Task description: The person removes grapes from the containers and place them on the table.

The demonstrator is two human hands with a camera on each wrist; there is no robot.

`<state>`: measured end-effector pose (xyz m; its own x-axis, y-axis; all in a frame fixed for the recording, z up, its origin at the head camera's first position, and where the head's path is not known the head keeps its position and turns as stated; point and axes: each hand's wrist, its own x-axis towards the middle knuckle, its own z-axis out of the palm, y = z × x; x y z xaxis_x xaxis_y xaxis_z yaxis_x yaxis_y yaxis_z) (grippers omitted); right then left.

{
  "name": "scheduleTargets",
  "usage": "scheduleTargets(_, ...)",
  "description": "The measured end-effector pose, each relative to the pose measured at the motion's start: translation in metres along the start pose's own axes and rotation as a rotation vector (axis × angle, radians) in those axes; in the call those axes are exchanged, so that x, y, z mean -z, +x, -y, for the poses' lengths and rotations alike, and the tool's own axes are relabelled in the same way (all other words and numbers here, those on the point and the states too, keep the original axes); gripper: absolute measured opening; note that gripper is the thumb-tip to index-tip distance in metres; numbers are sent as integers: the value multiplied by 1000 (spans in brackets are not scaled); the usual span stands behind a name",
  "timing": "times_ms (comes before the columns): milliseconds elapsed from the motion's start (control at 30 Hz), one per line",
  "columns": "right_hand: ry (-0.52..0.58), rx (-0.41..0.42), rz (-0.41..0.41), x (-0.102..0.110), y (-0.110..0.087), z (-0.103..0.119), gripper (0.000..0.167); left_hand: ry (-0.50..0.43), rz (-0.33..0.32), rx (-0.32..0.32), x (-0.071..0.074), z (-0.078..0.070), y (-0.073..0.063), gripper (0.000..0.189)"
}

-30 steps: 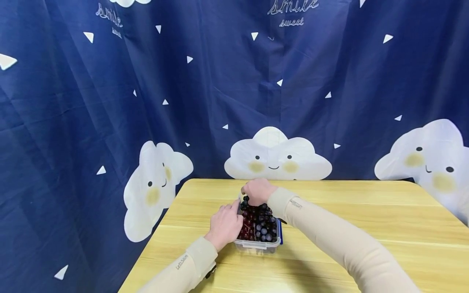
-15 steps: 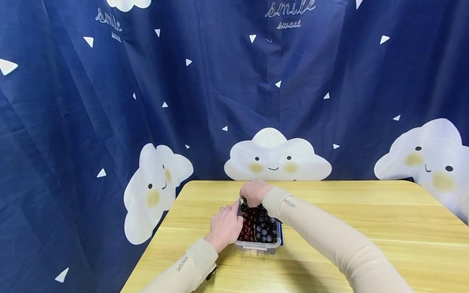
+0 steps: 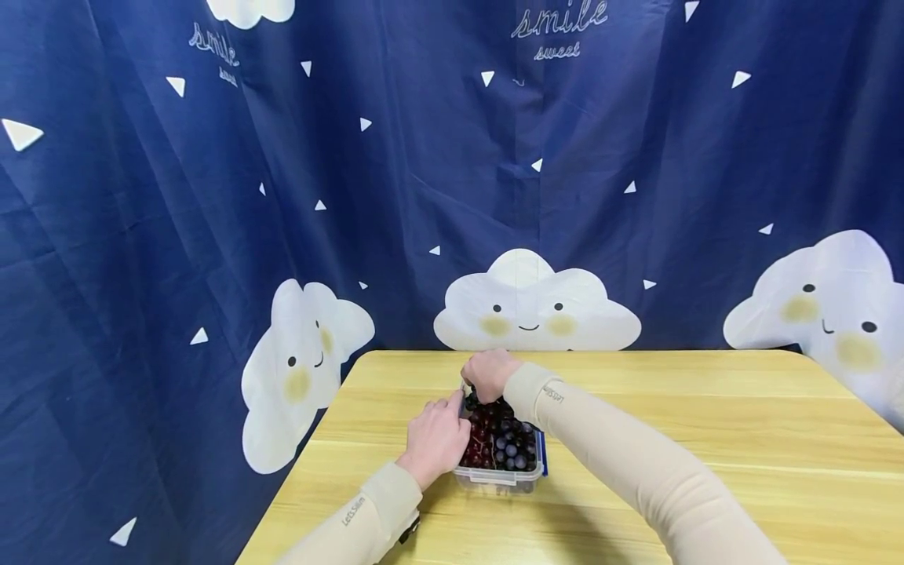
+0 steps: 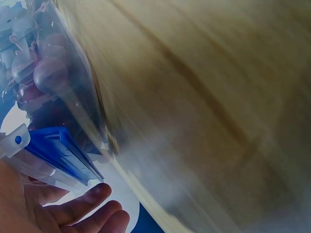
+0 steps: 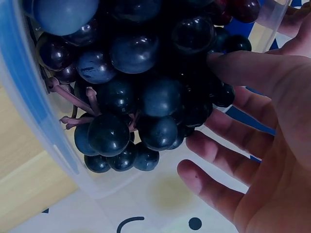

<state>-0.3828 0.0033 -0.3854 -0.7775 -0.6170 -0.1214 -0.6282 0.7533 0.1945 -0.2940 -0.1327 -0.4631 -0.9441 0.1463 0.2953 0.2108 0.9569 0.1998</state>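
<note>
A clear plastic container (image 3: 489, 480) full of grapes stands on the table between both hands. My left hand (image 3: 435, 438) rests along its left rim, index finger extended forward; in the left wrist view its other fingers (image 4: 80, 206) lie loose beside a blue latch flap (image 4: 60, 150). Over the far left corner, my right hand (image 3: 490, 377) holds a bunch of black grapes (image 5: 158, 97), with the thumb on the bunch and the fingers behind it. Red grapes (image 3: 478, 446) fill the near left part, and bluish-purple grapes (image 3: 514, 451) the near right.
The light wooden table (image 3: 671, 439) extends widely to the right of the container. Behind its far edge hangs a navy curtain (image 3: 395, 173) printed with white clouds and triangles. Another blue latch flap (image 3: 543, 455) hangs on the container's right side.
My right hand has shifted slightly left and down over the far corner, and the black grapes there now sit lower, mostly covered. My left hand stays at the rim.
</note>
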Motion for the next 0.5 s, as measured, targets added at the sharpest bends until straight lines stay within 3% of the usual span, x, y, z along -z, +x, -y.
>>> scheduleTargets(267, -38, -37, -4, -1, 4, 3, 9, -7, -5, 0, 1, 0, 0, 51)
scheduleTargets(500, -36, -61, 19, -1, 5, 5, 14, -5, -7, -7, 1, -1, -1, 48)
